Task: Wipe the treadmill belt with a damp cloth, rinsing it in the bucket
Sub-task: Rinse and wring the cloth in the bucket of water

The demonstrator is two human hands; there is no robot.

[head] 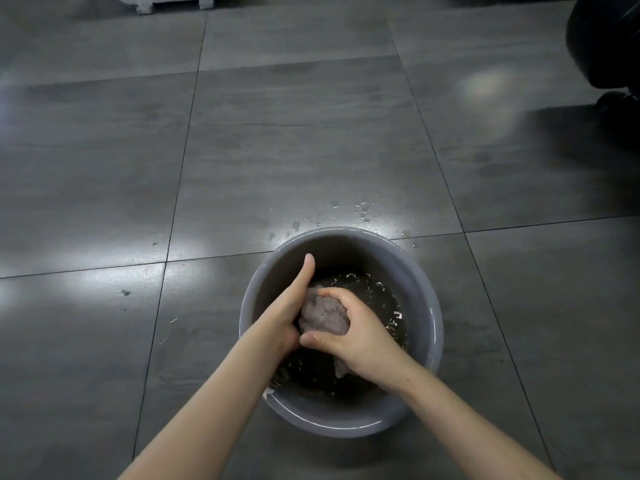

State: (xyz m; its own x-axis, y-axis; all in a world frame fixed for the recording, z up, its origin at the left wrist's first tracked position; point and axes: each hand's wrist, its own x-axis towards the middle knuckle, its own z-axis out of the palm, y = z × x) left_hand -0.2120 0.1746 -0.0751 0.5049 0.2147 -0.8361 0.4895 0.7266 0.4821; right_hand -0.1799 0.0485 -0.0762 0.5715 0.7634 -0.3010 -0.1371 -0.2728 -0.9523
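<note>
A grey plastic bucket (429,344) stands on the tiled floor, low in the head view, with dark water inside. Over the water, both hands squeeze a wet, bunched-up greyish cloth (322,315). My left hand (289,306) presses against the cloth's left side with its thumb pointing up. My right hand (356,336) wraps over the cloth from the right, fingers curled around it. A bit of cloth hangs below my right palm. The treadmill belt is not in view.
Water drops (363,211) lie on the grey floor tiles just beyond the bucket. A dark bulky object (609,46) fills the top right corner. A white base of some equipment (169,3) shows at the top left edge.
</note>
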